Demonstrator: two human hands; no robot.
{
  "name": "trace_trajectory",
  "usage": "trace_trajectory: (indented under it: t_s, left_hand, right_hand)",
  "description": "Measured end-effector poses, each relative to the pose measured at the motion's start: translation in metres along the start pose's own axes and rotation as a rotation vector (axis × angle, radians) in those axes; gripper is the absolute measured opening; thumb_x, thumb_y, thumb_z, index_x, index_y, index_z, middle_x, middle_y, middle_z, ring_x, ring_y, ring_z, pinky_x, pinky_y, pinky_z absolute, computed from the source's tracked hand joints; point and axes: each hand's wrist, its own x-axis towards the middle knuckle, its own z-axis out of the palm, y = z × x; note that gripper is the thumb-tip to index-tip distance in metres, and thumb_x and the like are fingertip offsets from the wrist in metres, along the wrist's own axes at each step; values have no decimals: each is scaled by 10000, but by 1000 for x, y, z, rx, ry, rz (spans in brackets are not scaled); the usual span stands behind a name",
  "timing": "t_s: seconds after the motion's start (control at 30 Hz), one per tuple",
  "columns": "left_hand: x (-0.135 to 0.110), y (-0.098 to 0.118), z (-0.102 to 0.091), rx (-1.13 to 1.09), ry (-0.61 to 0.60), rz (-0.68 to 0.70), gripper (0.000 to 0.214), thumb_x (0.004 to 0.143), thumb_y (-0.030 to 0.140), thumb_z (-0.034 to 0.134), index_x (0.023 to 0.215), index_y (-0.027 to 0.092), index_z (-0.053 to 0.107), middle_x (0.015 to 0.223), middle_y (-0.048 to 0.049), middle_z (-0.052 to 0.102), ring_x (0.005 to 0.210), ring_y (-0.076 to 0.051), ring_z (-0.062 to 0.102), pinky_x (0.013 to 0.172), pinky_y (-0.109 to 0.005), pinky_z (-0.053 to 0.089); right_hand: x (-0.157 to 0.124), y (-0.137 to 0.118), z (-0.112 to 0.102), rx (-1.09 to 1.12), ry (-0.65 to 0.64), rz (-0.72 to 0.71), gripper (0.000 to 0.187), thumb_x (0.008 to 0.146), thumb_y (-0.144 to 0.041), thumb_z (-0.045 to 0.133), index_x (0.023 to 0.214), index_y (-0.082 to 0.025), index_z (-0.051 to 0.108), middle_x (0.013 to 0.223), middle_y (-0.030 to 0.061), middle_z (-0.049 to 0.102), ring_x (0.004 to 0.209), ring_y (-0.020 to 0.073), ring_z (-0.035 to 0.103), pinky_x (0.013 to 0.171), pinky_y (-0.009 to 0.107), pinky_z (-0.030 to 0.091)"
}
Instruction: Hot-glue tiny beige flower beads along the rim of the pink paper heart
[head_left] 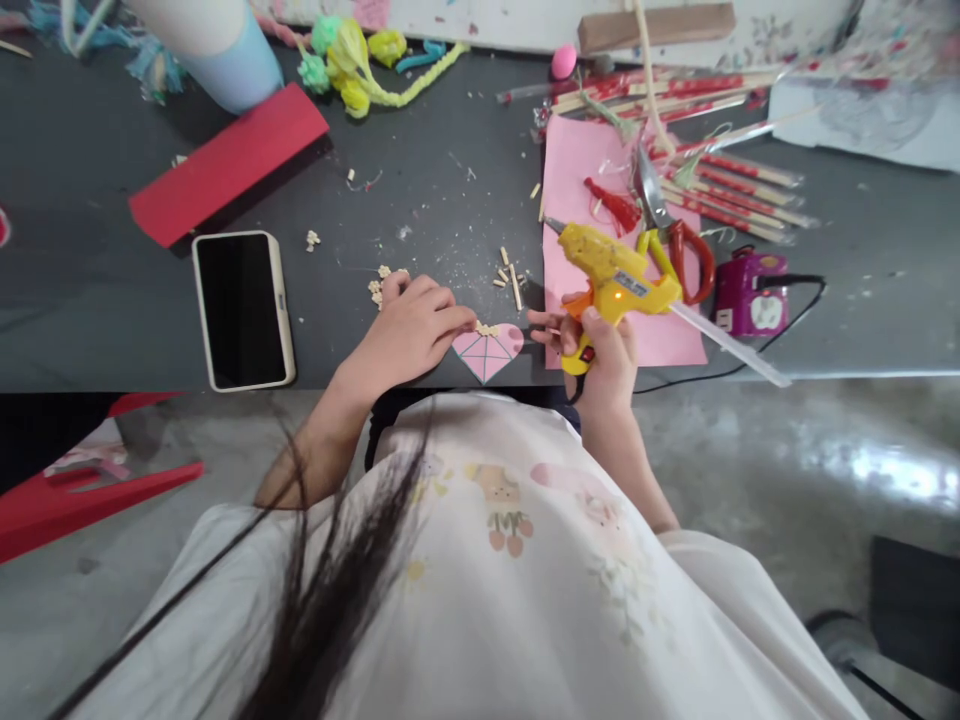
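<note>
Yellow glue gun (615, 280) clenched in the right grip (604, 362), nozzle over the pink sheet (577, 170); left grip (409, 332) released, fingertips pressing the paper heart (487, 352) at the dark surface (420, 200) edge.

The yellow glue gun (615, 275) is sitting in the right grip (609, 360), held off the worktop (420, 200) with its nozzle pointing up and to the left. A small orange light is glowing on its side, and a clear glue stick (727, 345) is jutting from its rear, slanting down to the right. The pink paper heart (487, 350), marked with dark facet lines, is lying flat at the worktop's near edge, tip pointing toward the person. Pale stick bits (487, 328) are resting at its top notch. The left grip (409, 335) is touching its upper left lobe with the fingertips.
</note>
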Motion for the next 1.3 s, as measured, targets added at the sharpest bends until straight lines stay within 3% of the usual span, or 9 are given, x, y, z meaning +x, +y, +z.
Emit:
trace_trajectory:
  t_s: [0.2,0.47,0.77,1.07,1.3]
  left_hand:
    - [5,0,-4,-13,-6,-1,280,1006,276,460,979,263,739,890,-33,690,1001,-251,541,942,-488,293]
    - [7,0,-6,-20,51,-23,294,983,206,454,1000,262,742,1009,-61,659,1091,-276,520,957,-494,327]
    - [8,1,-5,17,51,-25,361,951,153,454,1015,301,778,1042,-75,601,1119,-298,492,971,-538,353]
    - [-8,-4,-13,57,102,-85,377,949,147,440,1024,315,769,1040,-66,596,1114,-291,480,997,-567,335]
    - [-14,10,-9,78,66,-38,371,986,186,444,1089,358,756,1044,-62,594,1099,-275,485,998,-545,328]
  right_hand:
    - [-4,12,9,-48,-98,86,287,811,-518,719,927,-257,687,532,-78,467,536,126,586,697,328,636]
    - [-3,18,11,-62,-166,152,291,815,-522,722,917,-259,652,529,-76,459,796,189,735,754,333,634]
    - [-2,17,11,-57,-184,144,308,830,-517,720,919,-235,635,529,-83,476,793,176,737,773,337,634]
    - [-2,21,10,-75,-170,127,304,831,-528,712,912,-245,635,530,-81,465,805,181,739,752,326,632]
    - [-4,18,12,-86,-168,146,308,826,-528,709,921,-243,642,533,-79,469,777,180,725,773,351,632]
